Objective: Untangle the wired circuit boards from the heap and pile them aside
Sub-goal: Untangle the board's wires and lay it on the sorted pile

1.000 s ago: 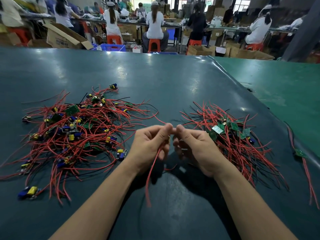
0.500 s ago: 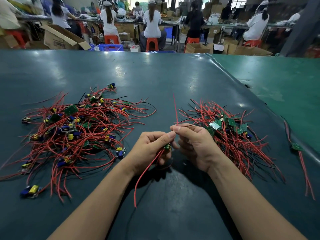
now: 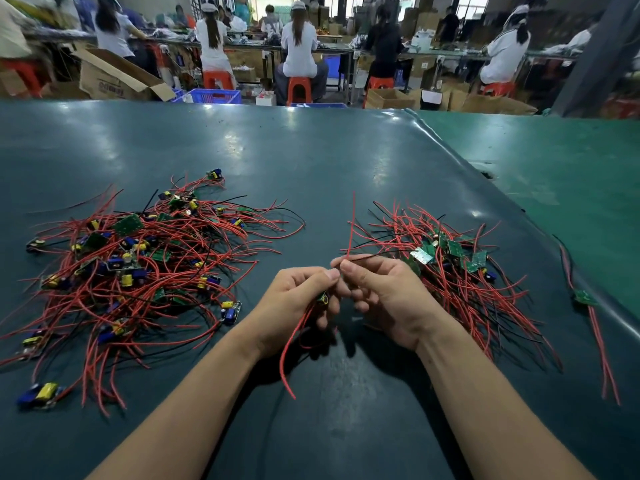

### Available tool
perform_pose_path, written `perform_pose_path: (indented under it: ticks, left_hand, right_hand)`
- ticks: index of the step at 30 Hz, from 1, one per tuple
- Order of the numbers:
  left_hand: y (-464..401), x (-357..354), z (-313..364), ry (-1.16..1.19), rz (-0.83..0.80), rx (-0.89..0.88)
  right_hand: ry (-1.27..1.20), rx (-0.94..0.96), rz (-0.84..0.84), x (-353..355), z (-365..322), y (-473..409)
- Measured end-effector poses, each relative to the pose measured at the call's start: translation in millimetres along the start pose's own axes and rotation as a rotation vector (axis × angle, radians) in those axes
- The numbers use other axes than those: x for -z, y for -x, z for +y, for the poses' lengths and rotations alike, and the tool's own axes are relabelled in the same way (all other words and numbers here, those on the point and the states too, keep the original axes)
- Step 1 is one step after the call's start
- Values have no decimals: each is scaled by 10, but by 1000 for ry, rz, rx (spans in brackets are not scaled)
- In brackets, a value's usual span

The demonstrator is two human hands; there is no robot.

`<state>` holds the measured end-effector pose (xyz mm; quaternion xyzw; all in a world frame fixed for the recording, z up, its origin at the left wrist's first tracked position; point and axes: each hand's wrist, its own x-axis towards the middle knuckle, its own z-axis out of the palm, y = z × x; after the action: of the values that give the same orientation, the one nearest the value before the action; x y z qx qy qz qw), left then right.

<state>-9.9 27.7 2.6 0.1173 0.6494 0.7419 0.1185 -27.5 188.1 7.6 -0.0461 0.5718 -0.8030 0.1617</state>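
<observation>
Here, in the head view, we see the left hand [image 3: 294, 299] gripping a small circuit board [image 3: 323, 298], its red wire [image 3: 289, 351] trailing toward us, while the right hand [image 3: 384, 296] pinches another lead, presumably to draw it straight. The hands meet fingertip to fingertip between the tangled heap [image 3: 138, 271] at left and the sorted pile [image 3: 450, 271] at right, probably to keep transfers short.
</observation>
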Motion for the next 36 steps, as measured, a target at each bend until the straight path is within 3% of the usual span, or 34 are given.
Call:
perform_pose_path:
  ticks: [8,14,17,19,22,26,36]
  left_hand:
    - [-10,-7,13,-78,4,11]
    - [32,-14,42,-109,-54,-38]
    - [36,-33,40,-123,-51,-34]
    - [30,-28,40,-132,-51,-33]
    - [29,-19,35,-124,-57,-49]
    - [56,-16,45,-79,-70,-34]
    - [50,-12,27,-112,-77,-31]
  right_hand:
    - [17,139,245,-61,16,-36]
    - [-34,329,532,30,-28,-91]
    - [131,476,670,94,-17,-113]
    - [405,639,745,102,7,-104]
    - [620,794,722,72,34,-79]
    - [433,676,650,54,24,-70]
    - [592,687,757,121,41,-111]
